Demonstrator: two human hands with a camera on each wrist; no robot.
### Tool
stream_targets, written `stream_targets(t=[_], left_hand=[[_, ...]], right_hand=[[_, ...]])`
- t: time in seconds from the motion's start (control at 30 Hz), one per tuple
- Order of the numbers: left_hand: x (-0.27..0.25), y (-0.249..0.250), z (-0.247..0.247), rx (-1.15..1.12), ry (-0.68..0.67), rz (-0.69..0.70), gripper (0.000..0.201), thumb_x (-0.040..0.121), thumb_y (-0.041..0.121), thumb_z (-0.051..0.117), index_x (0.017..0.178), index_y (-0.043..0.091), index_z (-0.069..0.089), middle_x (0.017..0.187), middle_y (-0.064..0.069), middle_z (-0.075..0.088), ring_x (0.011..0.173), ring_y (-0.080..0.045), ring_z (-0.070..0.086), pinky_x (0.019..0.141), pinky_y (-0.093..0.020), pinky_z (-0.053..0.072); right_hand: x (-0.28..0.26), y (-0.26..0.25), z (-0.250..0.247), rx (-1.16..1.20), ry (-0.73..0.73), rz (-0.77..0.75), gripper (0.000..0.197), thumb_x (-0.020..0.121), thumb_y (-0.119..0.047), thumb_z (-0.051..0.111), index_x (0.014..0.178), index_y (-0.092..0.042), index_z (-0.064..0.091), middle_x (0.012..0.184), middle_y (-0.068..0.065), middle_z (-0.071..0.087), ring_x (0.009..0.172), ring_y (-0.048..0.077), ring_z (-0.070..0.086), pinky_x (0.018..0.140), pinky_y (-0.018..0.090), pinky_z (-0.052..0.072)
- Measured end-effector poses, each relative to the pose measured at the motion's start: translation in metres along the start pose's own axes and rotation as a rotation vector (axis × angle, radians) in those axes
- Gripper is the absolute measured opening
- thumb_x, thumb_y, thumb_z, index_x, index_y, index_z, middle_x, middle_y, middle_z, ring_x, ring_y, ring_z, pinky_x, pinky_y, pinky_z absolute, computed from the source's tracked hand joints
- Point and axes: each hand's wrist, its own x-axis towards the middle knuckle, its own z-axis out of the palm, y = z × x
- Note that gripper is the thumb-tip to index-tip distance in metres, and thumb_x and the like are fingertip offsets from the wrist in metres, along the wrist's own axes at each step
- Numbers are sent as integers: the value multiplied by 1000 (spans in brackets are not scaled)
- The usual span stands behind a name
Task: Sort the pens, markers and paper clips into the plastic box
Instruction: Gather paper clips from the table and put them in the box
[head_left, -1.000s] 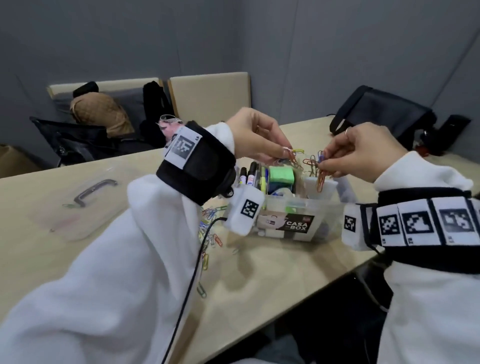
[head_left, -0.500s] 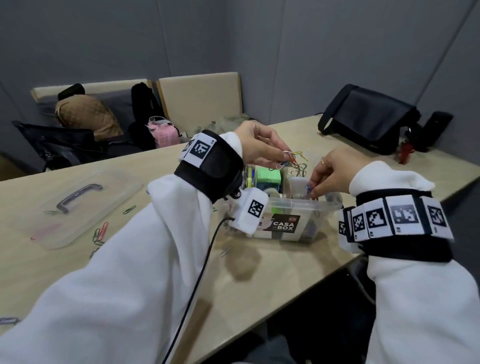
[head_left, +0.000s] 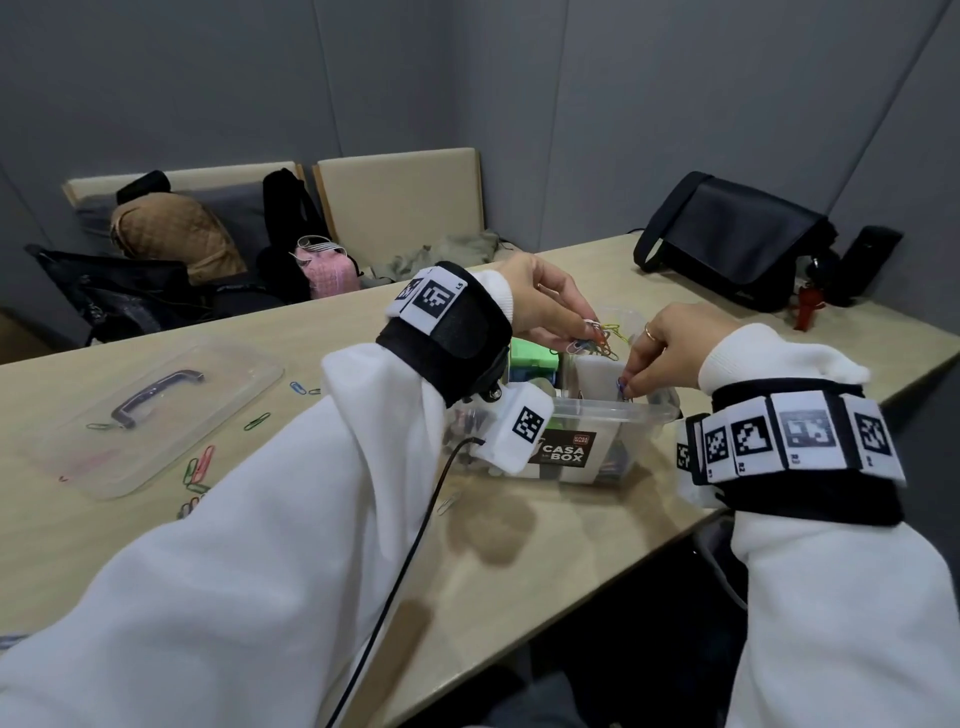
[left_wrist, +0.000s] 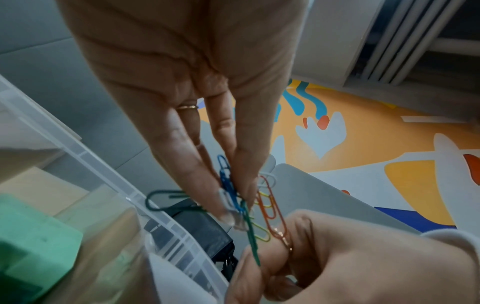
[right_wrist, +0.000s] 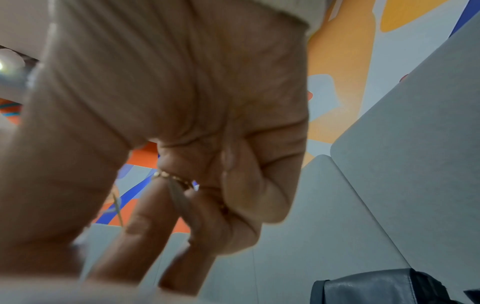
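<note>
The clear plastic box (head_left: 597, 418) stands on the table between my hands. My left hand (head_left: 576, 338) hovers over it and pinches a bunch of coloured paper clips (head_left: 602, 335). The left wrist view shows that bunch (left_wrist: 267, 207) held between thumb and fingertips (left_wrist: 226, 214). My right hand (head_left: 631, 382) reaches down to a white cup (head_left: 597, 374) inside the box, pinching a blue paper clip (head_left: 621, 385). In the right wrist view the right hand (right_wrist: 182, 216) is blurred, with its fingers curled. A green block (head_left: 535, 358) sits in the box. My left wrist hides the markers.
The box's clear lid (head_left: 156, 410) with a dark handle lies at the left. Loose paper clips (head_left: 200, 467) are scattered beside it and under my left arm. A black bag (head_left: 737, 249) sits at the far right. The table's front edge runs close below the box.
My right hand has gone down from beside the left hand's bunch to the white cup in the box, with a clip. The left hand has sunk a little with its bunch.
</note>
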Motion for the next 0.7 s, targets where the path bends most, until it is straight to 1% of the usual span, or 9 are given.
stream_targets(t=[0.1, 0.2, 0.27, 0.3, 0.37, 0.4, 0.5, 0.57, 0.7], left_hand=[[3, 2, 7, 26, -18, -15, 7, 75, -7, 72, 78, -4, 67, 74, -12, 72, 62, -17, 68, 66, -22, 59], [8, 5, 14, 88, -51, -41, 9, 76, -5, 72, 83, -5, 68, 85, -17, 72, 68, -19, 68, 70, -25, 59], [10, 6, 19, 106, -70, -51, 11, 77, -6, 71, 87, -7, 67, 85, -17, 71, 66, -17, 68, 73, -26, 59], [11, 7, 21, 103, -80, -55, 11, 77, -6, 70, 87, -7, 66, 83, -16, 70, 64, -16, 67, 73, -26, 59], [13, 8, 25, 97, -102, -63, 10, 77, -7, 69, 86, -7, 66, 81, -15, 69, 63, -15, 67, 73, -26, 58], [14, 8, 26, 96, -111, -68, 8, 78, -7, 68, 85, -5, 66, 81, -15, 69, 62, -14, 67, 72, -25, 58], [16, 8, 29, 96, -116, -84, 6, 78, -9, 67, 82, -4, 65, 77, -13, 69, 60, -14, 67, 68, -23, 59], [17, 8, 31, 113, -111, -94, 7, 78, -10, 68, 79, -3, 66, 74, -13, 69, 59, -14, 66, 68, -24, 59], [17, 7, 35, 165, -126, -144, 10, 78, -12, 66, 75, -2, 64, 85, -22, 67, 67, -23, 67, 70, -30, 59]], right_hand=[[-4, 2, -3, 8, 11, -20, 10, 70, -28, 82, 76, -33, 76, 73, -12, 66, 79, 12, 59, 68, 24, 44], [-8, 5, -8, 26, 59, -16, 13, 70, -31, 83, 80, -31, 76, 73, -10, 64, 75, 11, 55, 66, 25, 42], [-10, 7, -10, 35, 76, -6, 13, 70, -30, 83, 81, -29, 75, 71, -9, 63, 73, 10, 53, 67, 25, 40], [-11, 7, -12, 43, 81, -1, 13, 71, -28, 82, 82, -28, 75, 72, -8, 63, 75, 11, 54, 69, 25, 42], [-12, 9, -13, 76, 83, 12, 13, 71, -26, 82, 79, -27, 73, 74, -6, 65, 78, 14, 57, 73, 28, 47], [-12, 10, -13, 104, 73, 18, 13, 70, -25, 83, 75, -27, 71, 73, -5, 66, 76, 15, 58, 72, 29, 49], [-12, 12, -12, 199, 45, 28, 17, 70, -18, 83, 67, -27, 69, 69, -1, 66, 66, 14, 60, 64, 27, 55], [-11, 12, -12, 211, 40, 25, 17, 71, -16, 83, 68, -26, 69, 70, 0, 67, 68, 15, 62, 65, 27, 57], [-11, 13, -12, 229, 49, 7, 15, 74, -14, 80, 73, -25, 70, 75, 0, 68, 73, 15, 62, 65, 25, 55]])
